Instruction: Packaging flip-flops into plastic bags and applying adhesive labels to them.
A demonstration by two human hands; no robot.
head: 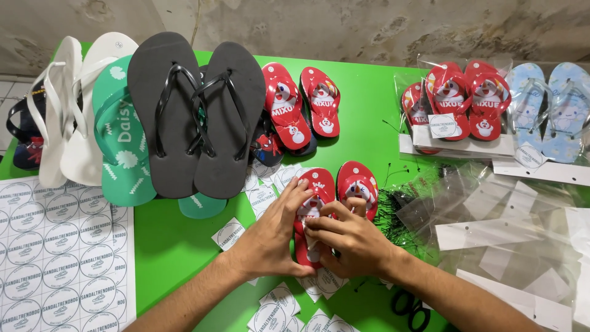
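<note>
**A:** What do we have hold of?

**B:** Both our hands meet on one small red flip-flop (312,212) printed with a cartoon snowman; the left hand (273,237) lies flat across its near half with the thumb curled along the sole's edge, and the right hand (353,243) closes over its lower end, fingers bent, pressing a small white tag against the strap – whether the tag is pinched or only pressed, we cannot tell.

**A:** And where does the flip-flop sit?

**B:** On the green table (172,246), near the middle, toe pointing away from us; its twin (358,184) lies just beside it on the right, touching our right hand.

**A:** What lies close around?

**B:** Loose square labels (228,234) with a round printed mark are scattered under and around our wrists; a dark tangle of thin plastic ties (393,212) sits just right of the pair; black scissors (410,310) show beside the right forearm.

**A:** Farther out?

**B:** To the left, a sheet of round stickers (58,252); beyond it a fanned row of adult flip-flops – white (67,110), green (120,141), then a black pair (196,110); past those, another red snowman pair (301,107). On the right, clear plastic bags with white card headers (491,233) lie heaped; behind them, bagged red pairs (461,101) and a pale blue pair (550,107) rest against the back wall.
</note>
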